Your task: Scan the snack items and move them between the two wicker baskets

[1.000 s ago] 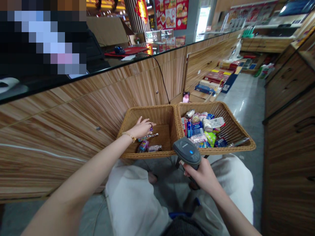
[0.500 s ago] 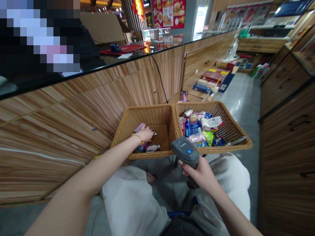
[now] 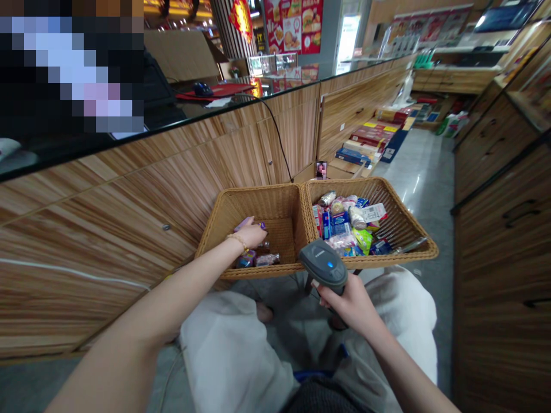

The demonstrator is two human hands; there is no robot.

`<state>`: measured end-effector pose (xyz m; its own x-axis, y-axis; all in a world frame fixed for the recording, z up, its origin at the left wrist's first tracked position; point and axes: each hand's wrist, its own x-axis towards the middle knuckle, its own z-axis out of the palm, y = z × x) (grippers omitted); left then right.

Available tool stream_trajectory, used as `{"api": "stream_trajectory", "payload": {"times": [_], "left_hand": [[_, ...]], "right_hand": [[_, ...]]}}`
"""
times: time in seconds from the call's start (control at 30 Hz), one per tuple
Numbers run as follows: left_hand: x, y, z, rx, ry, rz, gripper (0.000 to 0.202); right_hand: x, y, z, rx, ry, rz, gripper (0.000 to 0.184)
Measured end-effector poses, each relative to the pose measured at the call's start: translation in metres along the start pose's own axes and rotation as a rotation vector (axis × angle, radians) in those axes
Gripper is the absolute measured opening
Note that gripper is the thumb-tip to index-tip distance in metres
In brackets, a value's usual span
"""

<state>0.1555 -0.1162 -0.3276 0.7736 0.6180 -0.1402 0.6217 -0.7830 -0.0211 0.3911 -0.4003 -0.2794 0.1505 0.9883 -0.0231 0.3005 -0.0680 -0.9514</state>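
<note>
The right hand is closed around the grip of a grey barcode scanner, whose stiff plastic head tilts forward with a blue spot on top. It looks light, and the grip is the obvious place to hold it. The left hand, with a gold bracelet at the wrist, is curled over a slim purple item inside the left compartment of a double wicker basket. The item pokes out past the fingers, but I cannot tell whether they grip it or only lie across it. It seems a light thing in a slick wrapper, probably best pinched across its middle. Small crinkly packets lie on the woven floor below. The right compartment holds a heap of cans, boxes and soft packets. Beyond the basket, a wood-grain counter with a black glass top runs away, a black cable draped down its front. Further off are boxed goods and burger posters.
</note>
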Motion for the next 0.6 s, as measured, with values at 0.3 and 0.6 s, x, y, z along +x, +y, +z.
{"api": "stream_trajectory", "payload": {"times": [0.3, 0.6], "left_hand": [[-0.026, 0.018, -0.064, 0.162, 0.003, -0.042, 0.014], [-0.052, 0.062, -0.097, 0.098, 0.411, 0.076, 0.023]], "right_hand": [[-0.002, 0.000, 0.002, 0.004, -0.003, -0.035, 0.014], [-0.004, -0.005, 0.004, -0.005, -0.010, -0.049, 0.015]]}}
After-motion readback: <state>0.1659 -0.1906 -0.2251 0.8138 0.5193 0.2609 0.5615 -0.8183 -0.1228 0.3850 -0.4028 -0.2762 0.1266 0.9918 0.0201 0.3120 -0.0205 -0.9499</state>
